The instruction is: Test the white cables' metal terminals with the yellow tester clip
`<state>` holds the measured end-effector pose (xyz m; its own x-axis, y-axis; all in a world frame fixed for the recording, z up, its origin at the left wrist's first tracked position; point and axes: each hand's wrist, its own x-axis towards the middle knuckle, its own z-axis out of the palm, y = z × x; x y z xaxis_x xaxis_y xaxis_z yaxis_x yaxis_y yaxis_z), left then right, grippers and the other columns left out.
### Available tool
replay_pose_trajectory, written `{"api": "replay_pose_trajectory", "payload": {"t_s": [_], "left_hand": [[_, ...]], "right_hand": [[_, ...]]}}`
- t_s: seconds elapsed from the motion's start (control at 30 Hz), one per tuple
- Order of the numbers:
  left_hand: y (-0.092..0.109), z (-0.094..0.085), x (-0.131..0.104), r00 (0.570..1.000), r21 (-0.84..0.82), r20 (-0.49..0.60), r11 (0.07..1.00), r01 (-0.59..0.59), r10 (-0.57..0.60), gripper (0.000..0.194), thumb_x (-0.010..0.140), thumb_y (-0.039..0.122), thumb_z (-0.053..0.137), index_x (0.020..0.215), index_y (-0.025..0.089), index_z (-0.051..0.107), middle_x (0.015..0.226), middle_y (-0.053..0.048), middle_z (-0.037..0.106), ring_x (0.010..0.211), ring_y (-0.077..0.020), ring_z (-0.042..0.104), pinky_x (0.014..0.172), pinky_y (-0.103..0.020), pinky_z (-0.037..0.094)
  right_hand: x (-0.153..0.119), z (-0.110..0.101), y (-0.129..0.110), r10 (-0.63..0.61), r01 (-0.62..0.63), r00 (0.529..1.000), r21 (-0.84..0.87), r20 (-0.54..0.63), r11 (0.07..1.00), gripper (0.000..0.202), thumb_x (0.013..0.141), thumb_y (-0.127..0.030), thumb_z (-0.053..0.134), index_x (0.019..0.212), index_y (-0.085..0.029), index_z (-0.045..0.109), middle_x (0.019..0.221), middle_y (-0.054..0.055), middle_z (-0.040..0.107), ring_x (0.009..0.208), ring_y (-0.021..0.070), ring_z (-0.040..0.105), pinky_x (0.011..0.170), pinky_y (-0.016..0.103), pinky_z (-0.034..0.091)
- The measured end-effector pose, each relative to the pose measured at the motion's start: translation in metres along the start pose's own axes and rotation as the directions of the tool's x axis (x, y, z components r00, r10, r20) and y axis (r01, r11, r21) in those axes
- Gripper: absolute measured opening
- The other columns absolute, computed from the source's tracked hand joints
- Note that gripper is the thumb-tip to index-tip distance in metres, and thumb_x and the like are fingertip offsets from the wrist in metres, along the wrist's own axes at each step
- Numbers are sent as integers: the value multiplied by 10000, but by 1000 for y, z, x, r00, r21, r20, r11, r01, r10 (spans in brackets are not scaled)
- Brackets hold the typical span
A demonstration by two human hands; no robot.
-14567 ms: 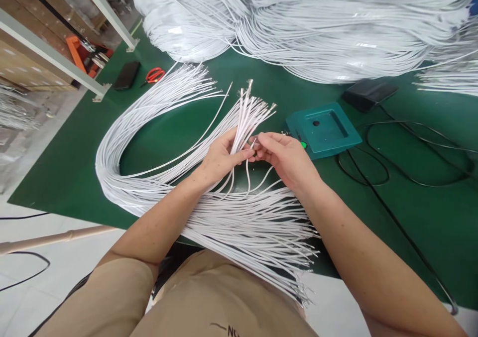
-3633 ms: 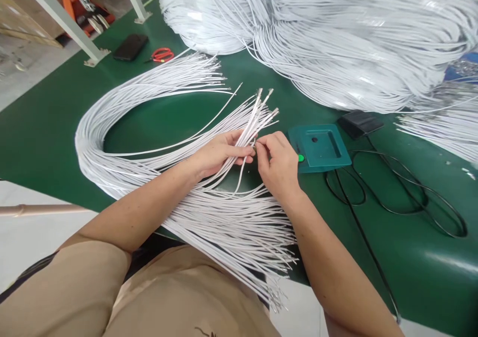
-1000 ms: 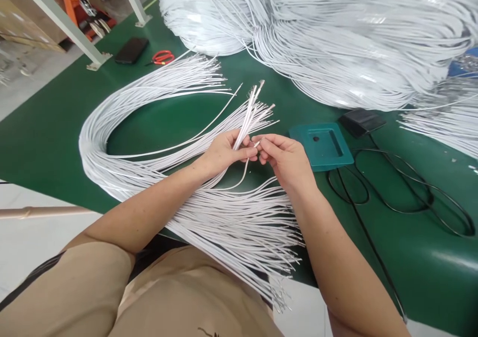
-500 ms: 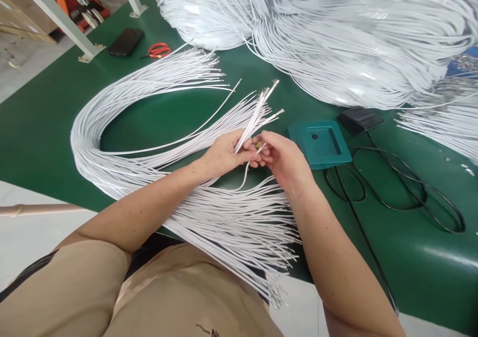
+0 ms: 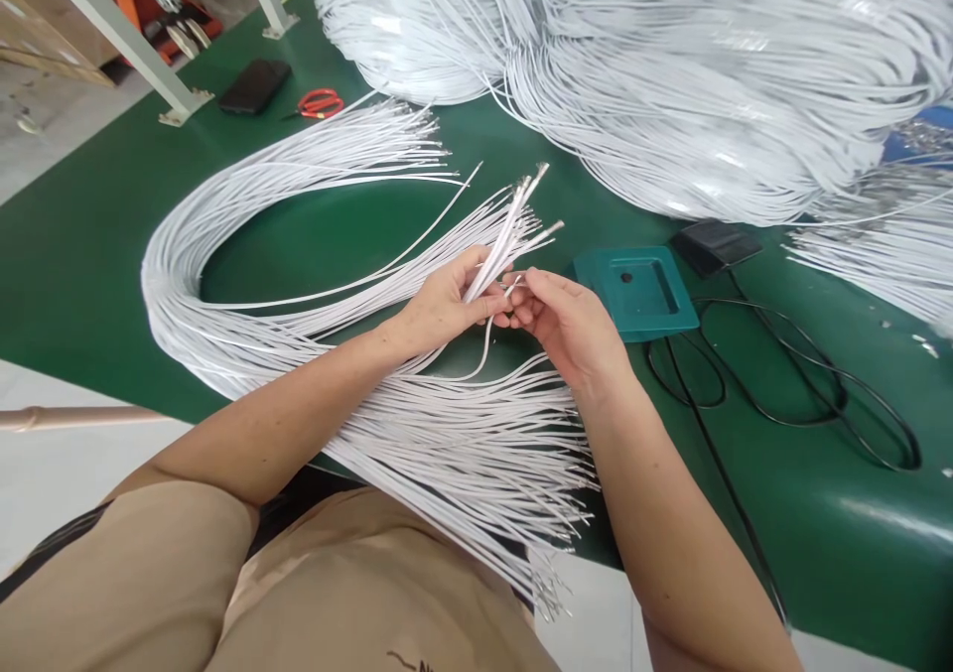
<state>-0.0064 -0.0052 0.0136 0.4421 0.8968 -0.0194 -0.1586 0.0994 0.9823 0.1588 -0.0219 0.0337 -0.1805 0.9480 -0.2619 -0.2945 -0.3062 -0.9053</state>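
Note:
Several white wires [image 5: 500, 245] stand up in a small bunch from my left hand [image 5: 456, 298], whose fingers are wrapped round them. Close against it on the right, my right hand [image 5: 557, 313] pinches the stripped end of a single white wire [image 5: 487, 349] that curves down between the hands. Under my left forearm lies a large U-shaped bundle of white wires [image 5: 175, 255], its ends fanned out to the right both above and below my hands.
Large coils of white wire [image 5: 700, 86] cover the back of the green table [image 5: 67, 285]. Red-handled scissors [image 5: 320, 103] and a black case [image 5: 254, 86] lie at the back left. To the right are a teal tray [image 5: 640, 321], a black device [image 5: 716, 246] and looped black cable [image 5: 789, 419].
My right fingertips have shifted slightly and now pinch the end of the single wire. The yellow-green bit seen between my fingers before no longer shows.

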Motion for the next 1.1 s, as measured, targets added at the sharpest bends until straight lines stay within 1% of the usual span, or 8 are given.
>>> {"api": "replay_pose_trajectory", "payload": {"t_s": [0.2, 0.27, 0.33, 0.4, 0.47, 0.6, 0.77, 1.1], "left_hand": [[5, 0, 1, 998, 15, 18, 998, 55, -56, 423, 786, 216, 705, 1192, 158, 603, 796, -6, 659, 649, -92, 657, 496, -167, 433], [6, 0, 1, 994, -58, 7, 992, 113, -112, 386, 775, 175, 697, 1151, 141, 620, 753, -1, 656, 629, -90, 659, 495, -164, 436], [7, 0, 1, 984, -139, -19, 975, 172, -176, 373, 752, 136, 698, 1119, 131, 627, 734, -1, 662, 618, -90, 666, 489, -158, 430], [8, -1, 2, 972, -185, -48, 958, 218, -230, 364, 737, 109, 697, 1094, 123, 629, 725, -5, 670, 611, -92, 674, 481, -152, 420], [6, -2, 3, 963, -176, -81, 954, 242, -259, 364, 736, 101, 694, 1092, 120, 624, 734, -14, 682, 624, -102, 689, 473, -149, 408], [0, -7, 7, 960, -38, -153, 972, 232, -235, 398, 749, 126, 701, 1132, 130, 593, 755, -26, 691, 686, -140, 723, 470, -151, 400], [-4, -8, 11, 958, 121, -182, 962, 244, -220, 402, 743, 163, 725, 1117, 145, 579, 764, -26, 686, 685, -154, 727, 489, -165, 444], [-18, -11, 14, 962, 266, -219, 939, 220, -163, 371, 694, 161, 738, 1030, 147, 581, 730, -42, 705, 639, -178, 717, 492, -212, 520]], "right_hand": [[-2, 4, 5, -306, 223, 947, -484, -99, 846, 148, 795, -320, 673, 776, -174, 684, 711, 7, 635, 626, 124, 528, 652, 281, 453], [-2, 5, 9, -490, 302, 871, -749, -35, 590, 182, 868, -273, 566, 735, -177, 646, 739, 31, 628, 667, 145, 534, 669, 292, 436], [-2, 5, 11, -614, 322, 778, -923, 132, 210, 266, 924, -242, 457, 724, -179, 621, 786, 73, 621, 734, 178, 540, 704, 314, 418], [-1, 3, 12, -595, 299, 741, -947, 310, -120, 338, 959, -233, 370, 738, -180, 620, 808, 105, 618, 778, 209, 540, 725, 338, 399], [1, -2, 9, -522, 291, 751, -912, 404, -288, 345, 973, -244, 348, 795, -181, 637, 836, 113, 634, 815, 229, 545, 748, 355, 387], [9, -19, 1, -490, 249, 773, -903, 403, -350, 216, 933, -218, 450, 1039, -172, 632, 1028, 118, 686, 983, 271, 557, 943, 423, 354], [15, -31, -3, -369, 256, 849, -905, 379, -339, 141, 867, -146, 498, 888, -186, 631, 872, 79, 716, 948, 261, 586, 1078, 480, 272], [20, -34, 0, -369, 265, 817, -857, 443, -441, 257, 875, -114, 415, 913, -180, 661, 690, 83, 637, 822, 246, 558, 1003, 438, 371]]}}
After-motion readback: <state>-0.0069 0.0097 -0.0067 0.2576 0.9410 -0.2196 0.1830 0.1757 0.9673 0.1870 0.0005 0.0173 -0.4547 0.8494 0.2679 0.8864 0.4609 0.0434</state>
